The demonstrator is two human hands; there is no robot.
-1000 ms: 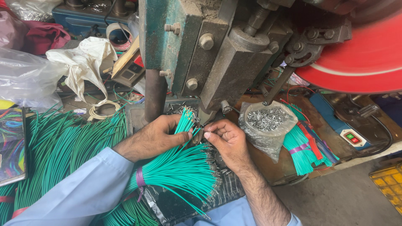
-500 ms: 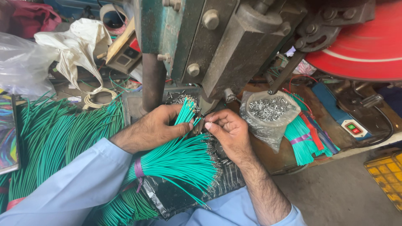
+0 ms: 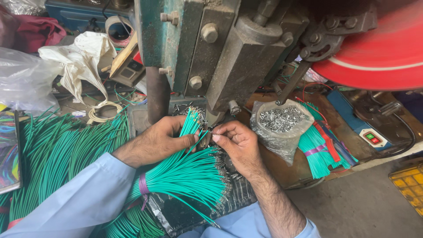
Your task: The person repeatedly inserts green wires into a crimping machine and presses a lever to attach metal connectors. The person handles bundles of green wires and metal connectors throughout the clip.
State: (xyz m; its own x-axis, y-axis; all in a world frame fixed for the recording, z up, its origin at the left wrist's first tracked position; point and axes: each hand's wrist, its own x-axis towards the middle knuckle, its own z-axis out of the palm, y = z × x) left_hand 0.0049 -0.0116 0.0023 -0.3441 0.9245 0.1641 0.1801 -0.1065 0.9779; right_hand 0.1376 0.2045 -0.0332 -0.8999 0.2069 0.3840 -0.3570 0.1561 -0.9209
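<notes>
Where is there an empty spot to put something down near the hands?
The only bare patch is the grey floor, right of the right hand and below the bag of metal bits. Everywhere else is crowded: green wires fill the left, a tied bundle lies under the left hand, and the press looms just above.

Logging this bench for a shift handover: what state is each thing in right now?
Left hand: grip closed on a few green wires, tips up.
Right hand: fingertips pinched at the wire ends.
Tied wire bundle: bound with a purple band, fanned out.
Plastic bag of metal terminals: open, filled.
Loose green wires: piled, unbound.
Red wheel: blurred.
</notes>
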